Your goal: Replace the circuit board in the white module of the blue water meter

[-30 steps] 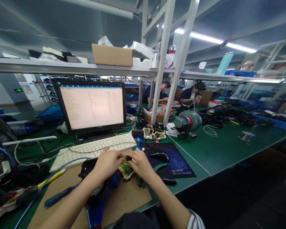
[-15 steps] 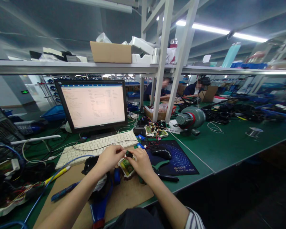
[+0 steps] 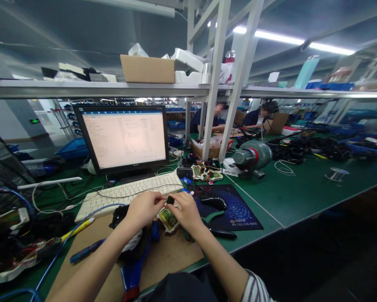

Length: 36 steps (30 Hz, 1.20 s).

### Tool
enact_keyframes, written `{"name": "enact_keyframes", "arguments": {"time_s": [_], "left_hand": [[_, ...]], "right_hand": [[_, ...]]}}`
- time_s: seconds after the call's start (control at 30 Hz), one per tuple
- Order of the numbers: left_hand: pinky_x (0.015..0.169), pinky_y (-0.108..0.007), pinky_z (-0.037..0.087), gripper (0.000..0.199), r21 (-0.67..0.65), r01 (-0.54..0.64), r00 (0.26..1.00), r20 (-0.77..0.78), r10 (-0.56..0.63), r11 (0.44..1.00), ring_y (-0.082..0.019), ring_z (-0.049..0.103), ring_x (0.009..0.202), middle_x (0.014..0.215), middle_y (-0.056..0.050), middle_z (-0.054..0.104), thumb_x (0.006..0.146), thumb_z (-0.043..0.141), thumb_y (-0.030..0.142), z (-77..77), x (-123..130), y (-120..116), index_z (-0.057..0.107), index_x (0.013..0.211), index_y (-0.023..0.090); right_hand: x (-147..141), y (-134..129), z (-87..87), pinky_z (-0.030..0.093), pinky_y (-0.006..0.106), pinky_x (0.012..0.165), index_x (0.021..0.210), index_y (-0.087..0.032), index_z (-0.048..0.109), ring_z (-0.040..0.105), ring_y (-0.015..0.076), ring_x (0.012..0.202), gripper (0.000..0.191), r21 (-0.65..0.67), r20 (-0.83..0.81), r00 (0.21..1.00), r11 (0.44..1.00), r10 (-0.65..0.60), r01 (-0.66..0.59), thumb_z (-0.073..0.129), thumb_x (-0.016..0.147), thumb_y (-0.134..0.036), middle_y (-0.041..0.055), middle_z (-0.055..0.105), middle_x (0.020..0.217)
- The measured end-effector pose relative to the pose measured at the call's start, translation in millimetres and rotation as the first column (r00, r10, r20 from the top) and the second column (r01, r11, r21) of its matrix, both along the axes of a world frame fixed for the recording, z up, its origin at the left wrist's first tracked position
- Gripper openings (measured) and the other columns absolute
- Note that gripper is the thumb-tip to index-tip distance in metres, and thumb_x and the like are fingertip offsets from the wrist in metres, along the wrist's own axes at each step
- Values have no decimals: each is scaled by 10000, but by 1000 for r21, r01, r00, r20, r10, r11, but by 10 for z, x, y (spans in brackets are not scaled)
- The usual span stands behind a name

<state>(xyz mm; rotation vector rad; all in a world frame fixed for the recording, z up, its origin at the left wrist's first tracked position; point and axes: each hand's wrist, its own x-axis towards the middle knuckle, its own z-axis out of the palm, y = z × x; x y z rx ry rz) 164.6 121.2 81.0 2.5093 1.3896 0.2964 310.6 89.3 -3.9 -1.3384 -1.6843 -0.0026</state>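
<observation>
Across the green bench [image 3: 304, 188] stand one monitor [image 3: 125, 140], one keyboard [image 3: 131, 191] and one grey motor [image 3: 254, 157]; white posts [image 3: 215, 79] partly block one of two co-workers [image 3: 251, 119]. Left hand [image 3: 146, 206] and right hand [image 3: 185, 212] pinch one small black part [image 3: 170, 200] between fingertips, close to one green circuit board [image 3: 168, 219].

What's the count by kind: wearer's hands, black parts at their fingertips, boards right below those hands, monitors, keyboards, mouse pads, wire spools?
Hands: 2 (left hand, right hand)
Black part: 1
Board: 1
Monitor: 1
Keyboard: 1
Mouse pad: 1
Wire spool: 1
Total: 8
</observation>
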Motion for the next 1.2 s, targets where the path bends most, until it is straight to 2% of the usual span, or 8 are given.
{"name": "enact_keyframes", "arguments": {"time_s": [0.2,0.4,0.53,0.63,0.73,0.93,1.07,1.2], "left_hand": [[679,-273,408,296,17,9,1000,10,-9,1000,-218,612,858,903,-47,688,752,472,305,57,-154,22,637,982,218],[686,-290,404,257,25,-55,996,78,53,998,-221,602,813,825,-52,682,794,427,316,-1,-288,121,651,840,199],[689,-285,405,250,7,-56,986,156,54,998,-208,595,784,814,-54,676,791,433,307,-36,-312,141,650,835,189],[668,-284,404,271,-15,-53,983,177,55,998,-200,596,739,774,-47,674,794,442,362,-27,-306,121,647,837,190],[634,-276,400,293,-51,-31,986,163,39,998,-204,604,728,766,-41,680,743,522,415,-10,-287,90,656,878,193],[622,-268,393,247,-34,37,995,95,-34,999,-200,602,731,766,-42,688,746,506,347,-11,-245,75,707,806,217],[606,-263,386,241,-29,25,995,96,-22,999,-197,598,723,757,-43,686,740,513,346,3,-229,73,706,793,212],[598,-261,379,235,-27,31,995,101,-28,999,-193,596,711,728,-31,679,751,505,349,17,-233,70,696,770,215]], "right_hand": [[4,16,136,418,335,799,984,-147,642,565,208,902,249,5,15,999,999,33,-34,656,753,-240,78,660,924],[-10,52,199,434,310,819,904,-156,664,584,179,892,138,-57,-86,994,996,66,-71,584,804,-207,60,669,908],[30,-13,125,440,353,814,1058,-148,614,579,221,917,347,-186,-13,996,979,-88,84,639,750,-307,87,650,978],[43,-93,15,431,386,820,1127,-146,569,556,259,969,533,-254,78,990,958,-119,135,693,676,-403,103,628,1039],[10,-131,-70,413,376,824,1110,-164,571,541,258,990,526,-213,92,986,965,-139,156,708,659,-398,93,619,1061],[-72,-77,-39,378,337,771,944,-198,643,564,212,897,217,-38,120,988,994,-95,101,647,727,-213,42,664,936],[-90,-51,6,378,340,754,941,-186,650,565,215,873,218,0,127,987,996,-94,94,647,727,-222,52,669,910],[-65,-53,40,392,336,772,979,-191,642,567,214,892,247,-45,116,990,995,-81,87,648,748,-278,57,663,938]]}}
